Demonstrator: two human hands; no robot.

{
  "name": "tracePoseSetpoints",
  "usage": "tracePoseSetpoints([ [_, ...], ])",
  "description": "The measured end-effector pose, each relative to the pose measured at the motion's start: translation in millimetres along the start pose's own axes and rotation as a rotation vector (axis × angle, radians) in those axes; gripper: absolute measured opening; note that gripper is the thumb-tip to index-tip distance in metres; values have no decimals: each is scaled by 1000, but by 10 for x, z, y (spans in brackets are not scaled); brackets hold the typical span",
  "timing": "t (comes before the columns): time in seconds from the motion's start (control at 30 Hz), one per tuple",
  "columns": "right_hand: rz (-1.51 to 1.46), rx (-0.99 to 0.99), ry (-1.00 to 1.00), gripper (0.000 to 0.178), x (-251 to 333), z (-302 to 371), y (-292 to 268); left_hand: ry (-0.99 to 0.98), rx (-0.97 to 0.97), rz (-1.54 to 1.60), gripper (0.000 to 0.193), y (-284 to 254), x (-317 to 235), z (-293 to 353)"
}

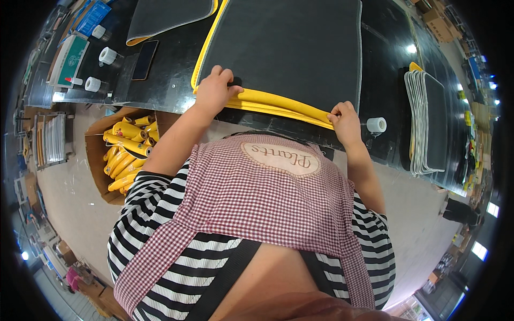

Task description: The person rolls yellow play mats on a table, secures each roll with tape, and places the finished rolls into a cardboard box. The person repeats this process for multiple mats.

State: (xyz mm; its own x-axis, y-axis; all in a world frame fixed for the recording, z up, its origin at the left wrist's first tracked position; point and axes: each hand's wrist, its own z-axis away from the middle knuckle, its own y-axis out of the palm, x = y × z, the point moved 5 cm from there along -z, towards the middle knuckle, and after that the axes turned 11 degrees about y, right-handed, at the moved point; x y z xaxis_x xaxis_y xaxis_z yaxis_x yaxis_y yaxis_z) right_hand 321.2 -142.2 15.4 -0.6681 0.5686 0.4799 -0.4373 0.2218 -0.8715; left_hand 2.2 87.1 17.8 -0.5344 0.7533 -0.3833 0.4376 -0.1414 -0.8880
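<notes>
A large dark grey mat [284, 51] with a stitched border and yellow underside lies on the black table in front of me. Its near edge shows layered yellow fabric [284, 106], bowed toward my body. My left hand [216, 91] pinches this edge near the left corner, thumb and fingers together. At the right corner, my right hand [345, 120] grips the same yellow edge between thumb and fingertips. A small dark object, partly hidden, shows by my left fingers; I cannot make out what it is.
A second mat [166, 18] lies at the far left, near a phone [145, 60] and white rolls [107, 55]. Another white roll [376, 125] stands beside my right hand. Farther right is a stack of pale-edged panels [425, 123]. A cardboard box [96, 174] of yellow rolled pieces sits lower left.
</notes>
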Motion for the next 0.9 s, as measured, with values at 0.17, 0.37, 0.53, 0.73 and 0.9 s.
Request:
tracePoseSetpoints([
  [0.17, 29, -16, -20, 21, -111, -7, -6, -14, 120, -44, 44, -19, 81, -78],
  [0.37, 123, -232, -272, 19, -47, 158, 27, -15, 179, 87, 39, 25, 165, -97],
  [0.53, 286, -376, -542, 22, 119, 370, -90, 406, -177, -67, 31, -101, -23, 8],
  [0.73, 361, -163, -435, 23, -36, 274, -27, 601, -109, -16, 27, -154, 11, 91],
  [0.9, 214, -59, -277, 14, -5, -154, -186, 490, 54, 83, 26, -61, 255, -235],
])
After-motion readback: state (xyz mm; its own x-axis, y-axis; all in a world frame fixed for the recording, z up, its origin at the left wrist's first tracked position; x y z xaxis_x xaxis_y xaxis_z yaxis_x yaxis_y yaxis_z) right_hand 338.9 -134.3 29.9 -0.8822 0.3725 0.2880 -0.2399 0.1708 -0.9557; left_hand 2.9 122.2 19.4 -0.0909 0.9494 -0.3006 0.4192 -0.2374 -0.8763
